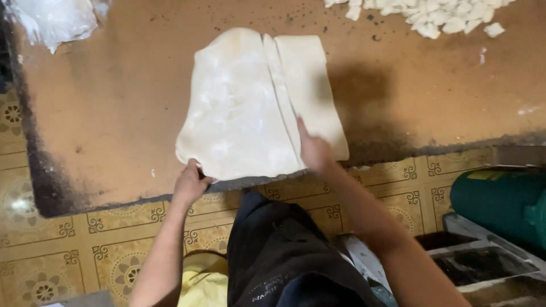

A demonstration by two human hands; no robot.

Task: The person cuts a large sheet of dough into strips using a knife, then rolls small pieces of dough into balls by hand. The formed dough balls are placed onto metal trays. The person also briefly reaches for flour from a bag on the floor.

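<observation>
dough sheet (244,108): pale, floured, folded in overlapping layers, flat on brown board (114,85) near its front edge. left hand (189,183) pinches its near-left corner. right hand (313,149) lies flat, fingers open, on the folded right layers.

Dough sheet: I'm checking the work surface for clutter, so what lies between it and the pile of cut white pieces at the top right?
In the head view, only bare brown board with dark specks and shadow separates the dough sheet from the white pieces.
</observation>
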